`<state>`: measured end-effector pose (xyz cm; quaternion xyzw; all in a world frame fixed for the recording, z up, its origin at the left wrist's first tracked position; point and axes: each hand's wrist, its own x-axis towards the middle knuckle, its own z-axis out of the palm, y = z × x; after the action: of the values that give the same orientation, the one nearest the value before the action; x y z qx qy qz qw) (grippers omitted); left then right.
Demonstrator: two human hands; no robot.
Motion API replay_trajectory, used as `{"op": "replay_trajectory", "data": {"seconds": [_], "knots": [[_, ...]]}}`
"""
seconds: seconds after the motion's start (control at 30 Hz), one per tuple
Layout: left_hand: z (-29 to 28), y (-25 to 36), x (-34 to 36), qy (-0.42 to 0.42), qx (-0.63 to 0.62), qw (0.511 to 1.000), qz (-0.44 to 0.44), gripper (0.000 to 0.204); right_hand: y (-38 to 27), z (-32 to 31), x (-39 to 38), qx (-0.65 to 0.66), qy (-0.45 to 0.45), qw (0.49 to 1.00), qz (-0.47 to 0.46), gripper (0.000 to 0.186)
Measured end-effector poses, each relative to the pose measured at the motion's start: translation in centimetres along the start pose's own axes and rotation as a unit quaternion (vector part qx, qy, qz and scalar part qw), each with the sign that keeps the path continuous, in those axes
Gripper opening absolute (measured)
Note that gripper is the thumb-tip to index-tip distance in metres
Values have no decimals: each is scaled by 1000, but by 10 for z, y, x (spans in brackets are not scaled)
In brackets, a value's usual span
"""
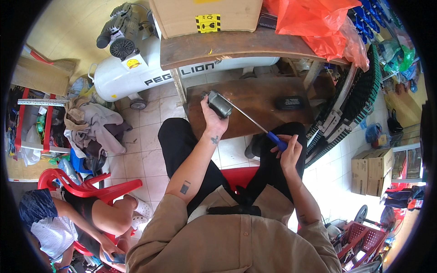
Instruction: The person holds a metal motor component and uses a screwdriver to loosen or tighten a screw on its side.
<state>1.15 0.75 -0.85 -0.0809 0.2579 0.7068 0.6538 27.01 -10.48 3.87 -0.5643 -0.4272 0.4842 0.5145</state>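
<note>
A dark metal cylinder (219, 105), which looks like a small motor, is gripped in my left hand (213, 117), held up over the front of the low wooden shelf. My right hand (289, 148) is closed on the blue handle of a long screwdriver (261, 129), above my right thigh. Its thin shaft slants up and left to the upper end of the cylinder; whether the tip touches it I cannot tell. On the shelf to the right lies a black oval object (290, 103).
A wooden bench (218, 48) carries a cardboard box (182, 20) and a red plastic bag (314, 27). Behind stands a white air compressor tank (118, 75). Curved black ribbed parts (353, 100) lean at the right. Someone sits on a red chair (120, 189) at left, holding a phone.
</note>
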Motion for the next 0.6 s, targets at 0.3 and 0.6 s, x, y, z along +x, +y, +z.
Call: {"op": "replay_trajectory", "data": {"seconds": [0.3,0.6], "knots": [[3,24,7,-8,-10,1000,23,41,-3,13,-3,-286,-173,907,-255,69],[-3,17,9,-8,-2,1000,16,43,-5,3,3,-112,-82,990,22,25]]}}
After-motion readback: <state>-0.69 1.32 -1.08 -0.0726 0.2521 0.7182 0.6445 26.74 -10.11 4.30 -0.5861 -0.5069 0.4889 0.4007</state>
